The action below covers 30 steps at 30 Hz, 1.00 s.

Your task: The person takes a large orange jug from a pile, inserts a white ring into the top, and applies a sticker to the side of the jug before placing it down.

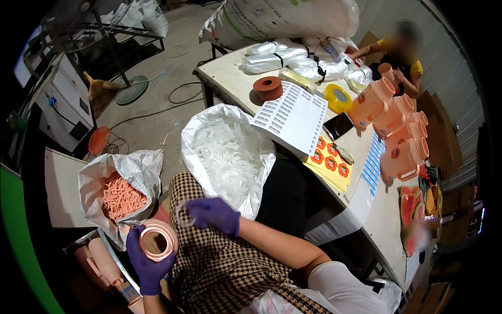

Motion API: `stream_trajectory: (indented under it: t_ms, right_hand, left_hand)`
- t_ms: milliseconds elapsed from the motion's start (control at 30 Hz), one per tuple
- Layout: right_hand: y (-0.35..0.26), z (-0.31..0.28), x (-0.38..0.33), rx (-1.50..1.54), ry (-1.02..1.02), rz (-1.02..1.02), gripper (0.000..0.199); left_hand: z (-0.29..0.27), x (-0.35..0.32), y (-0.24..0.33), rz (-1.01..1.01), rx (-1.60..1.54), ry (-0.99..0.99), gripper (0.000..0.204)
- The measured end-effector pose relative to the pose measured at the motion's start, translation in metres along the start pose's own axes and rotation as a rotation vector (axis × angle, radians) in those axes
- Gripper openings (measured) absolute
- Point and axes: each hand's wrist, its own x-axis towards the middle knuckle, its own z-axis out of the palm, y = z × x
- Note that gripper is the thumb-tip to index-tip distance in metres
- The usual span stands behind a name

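My left hand [146, 266], in a purple glove, is wrapped round a pink plastic jug [170, 236], its round mouth facing up toward me. My right hand [215, 214], gloved the same way, pinches a thin translucent ring [181, 213] just above and right of the jug's mouth; ring and jug look apart. Past my lap a white sack [264, 163] is full of such translucent rings [225, 152]. Farther left, another white sack [149, 170] holds small pink plastic sticks [123, 198].
On the table [230, 73] to the right stand several pink jugs [374, 99], label sheets [293, 112], a phone [338, 126], yellow tape [338, 98] and brown tape [268, 88]. A box with pink parts [104, 261] sits at lower left. Another person [402, 57] sits beyond the table.
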Motion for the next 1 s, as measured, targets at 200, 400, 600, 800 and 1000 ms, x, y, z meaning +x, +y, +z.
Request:
stream_trajectory:
  t_ms: [200, 400, 600, 800, 1000]
  right_hand:
    - [0.012, 0.018, -0.038, -1.416, -0.114, -0.266, 0.007]
    - [-0.030, 0.024, -0.030, -0.719, -0.021, -0.708, 0.018]
    - [-0.082, 0.070, -0.012, -0.392, -0.346, -0.527, 0.017]
    - [-0.059, 0.101, -0.001, -1.012, -0.296, -0.347, 0.029]
    - [-0.005, 0.107, 0.007, -0.635, -0.024, -0.654, 0.018]
  left_hand:
    - [-0.002, 0.010, 0.001, -0.155, -0.146, -0.107, 0.100]
    - [-0.007, 0.048, 0.028, 0.104, 0.056, -0.124, 0.055]
    - [-0.012, 0.041, 0.020, 0.160, 0.121, -0.049, 0.081]
    - [-0.009, 0.036, 0.027, 0.147, 0.174, -0.142, 0.079]
    - [0.010, 0.043, 0.030, 0.046, -0.012, -0.166, 0.064]
